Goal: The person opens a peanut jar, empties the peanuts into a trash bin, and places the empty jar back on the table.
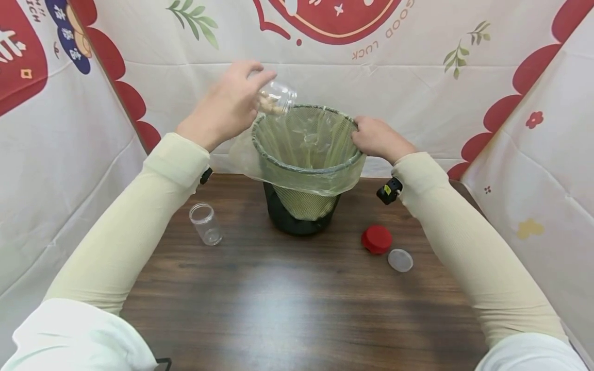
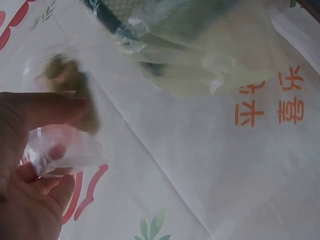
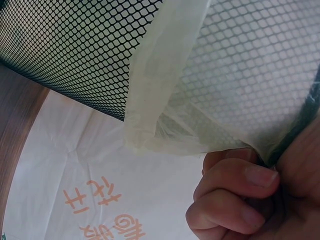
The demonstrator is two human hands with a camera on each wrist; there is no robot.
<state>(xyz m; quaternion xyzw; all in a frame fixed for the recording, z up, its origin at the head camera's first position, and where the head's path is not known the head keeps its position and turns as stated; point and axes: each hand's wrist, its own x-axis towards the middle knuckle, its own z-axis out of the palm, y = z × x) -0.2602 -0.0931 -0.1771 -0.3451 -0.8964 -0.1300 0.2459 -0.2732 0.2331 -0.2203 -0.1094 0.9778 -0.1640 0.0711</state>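
My left hand (image 1: 234,100) grips a clear jar (image 1: 284,94), tipped sideways with its mouth toward the bin, at the left of the bin's rim. Tan pieces (image 1: 270,104) lie inside the jar; in the left wrist view they show as a brownish clump (image 2: 67,75) behind the thumb. A black mesh trash bin (image 1: 297,219) stands upright on the table, lined with a pale yellow plastic bag (image 1: 320,180) folded over its rim. My right hand (image 1: 378,138) holds the rim and bag at the right side, its fingers (image 3: 235,180) curled round the edge.
A second clear jar (image 1: 205,224) is on the brown table (image 1: 278,304) at the left. To the bin's right lie a red lid (image 1: 377,239) and a translucent disc (image 1: 400,260). White printed cloth (image 1: 408,77) walls the back and both sides.
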